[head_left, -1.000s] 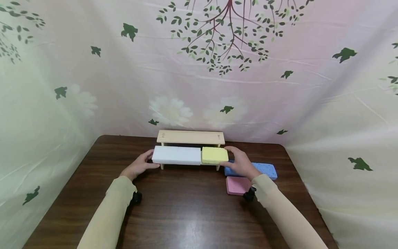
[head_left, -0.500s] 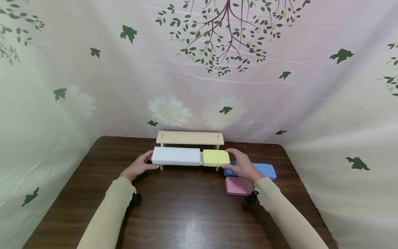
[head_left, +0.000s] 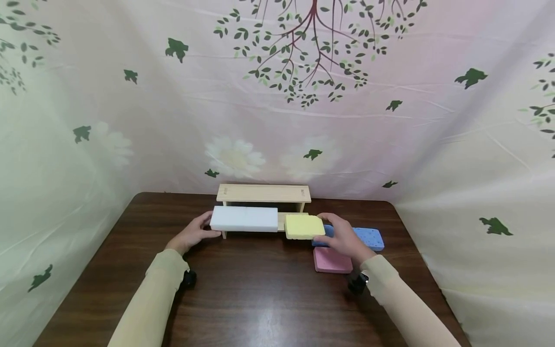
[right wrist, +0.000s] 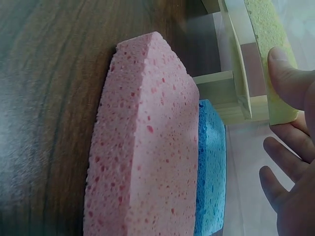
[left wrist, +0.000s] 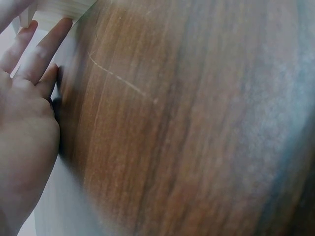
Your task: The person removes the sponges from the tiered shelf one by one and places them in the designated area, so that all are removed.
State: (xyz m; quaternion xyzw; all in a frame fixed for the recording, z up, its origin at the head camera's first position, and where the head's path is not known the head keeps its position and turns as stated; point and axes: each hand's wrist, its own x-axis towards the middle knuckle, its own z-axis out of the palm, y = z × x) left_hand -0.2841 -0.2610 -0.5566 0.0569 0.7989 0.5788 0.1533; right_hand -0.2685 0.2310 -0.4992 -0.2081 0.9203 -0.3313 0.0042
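A white block lies on the lower step of a small wooden rack. My left hand holds its left end between thumb and fingers; in the left wrist view the hand shows its spread fingers by pale wood. A yellow sponge is pinched by my right hand, just off the rack's right front. In the right wrist view, my thumb presses one face of the yellow sponge, the hand holding it above the wooden step.
On the table, right of the rack, lie a blue sponge and, nearer, a pink sponge. Patterned cloth hangs behind the table and on both sides.
My right hand has drawn the yellow sponge right and towards me, opening a gap beside the white block and baring part of the step. The left hand and white block have hardly moved.
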